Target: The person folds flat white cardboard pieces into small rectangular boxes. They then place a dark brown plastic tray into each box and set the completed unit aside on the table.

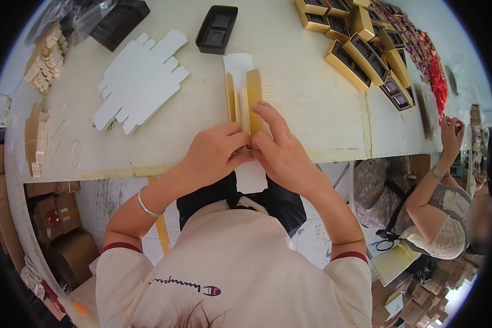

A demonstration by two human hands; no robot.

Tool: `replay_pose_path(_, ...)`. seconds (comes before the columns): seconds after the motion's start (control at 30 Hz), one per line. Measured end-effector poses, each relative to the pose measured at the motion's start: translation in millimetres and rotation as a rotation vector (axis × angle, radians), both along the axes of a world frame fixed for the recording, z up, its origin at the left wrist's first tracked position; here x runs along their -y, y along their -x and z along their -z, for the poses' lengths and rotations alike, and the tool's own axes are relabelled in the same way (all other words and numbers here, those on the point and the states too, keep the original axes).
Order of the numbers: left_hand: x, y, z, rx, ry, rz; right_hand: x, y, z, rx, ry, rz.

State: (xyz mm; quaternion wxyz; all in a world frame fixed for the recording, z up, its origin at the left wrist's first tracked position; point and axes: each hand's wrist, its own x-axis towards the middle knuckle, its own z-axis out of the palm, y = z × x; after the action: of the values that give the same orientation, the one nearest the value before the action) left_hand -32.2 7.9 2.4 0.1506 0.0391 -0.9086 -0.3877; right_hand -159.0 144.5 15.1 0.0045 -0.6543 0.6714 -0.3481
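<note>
A gold and white folding carton [255,87], partly folded up, lies lengthwise at the table's near edge. Its long gold sides stand up and a white end flap hangs over the edge toward my lap. My left hand [220,146] is closed on the near end of the carton, its thumb and fingertips pinching the left corner. My right hand [279,143] pinches the right corner, with one finger raised along the gold side wall. Both hands meet at the near end, so the folds under the fingertips are partly hidden.
A stack of flat white carton blanks [142,82] lies to the left. A dark plastic tray [217,30] sits beyond the carton. Gold boxes with dark inserts [366,57] are piled at far right. Another person's hand [451,134] works at the table's right end.
</note>
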Motion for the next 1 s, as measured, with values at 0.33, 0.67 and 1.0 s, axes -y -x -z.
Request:
replay_pose_path(0.33, 1, -2, -3, 0.046, 0.056, -0.033, -14, 3, -4, 0.113, -0.101, -0.037)
replay_pose_path(0.67, -1, -1, 0, -0.079, 0.007, -0.031, -5, -1, -8, 0.289, -0.198, 0.008)
replay_pose_path(1.0, 6, 1, -13, 0.102, -0.162, -0.059, -41, -12, 3, -0.068, -0.124, -0.041)
